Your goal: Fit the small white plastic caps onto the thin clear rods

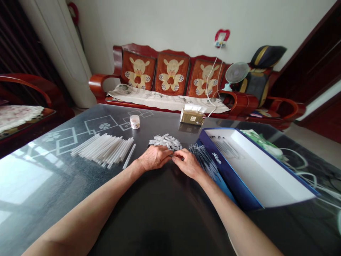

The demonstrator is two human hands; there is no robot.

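Note:
My left hand [153, 158] and my right hand [188, 163] meet at the middle of the dark glass table [160, 213], fingers curled in a pinch just before a heap of small white caps [165, 142]. What the fingertips hold is too small to make out. A pile of long translucent white tubes [102, 149] lies to the left, one tube apart from it beside the left wrist. A bundle of thin clear refills [204, 160] lies right of the right hand, against the blue box.
An open blue box with a white inside [255, 167] stands at the right. At the table's far side are a small round jar [134, 121] and a tissue pack [192, 115]. A red wooden sofa [170, 76] and a small fan [236, 73] are beyond.

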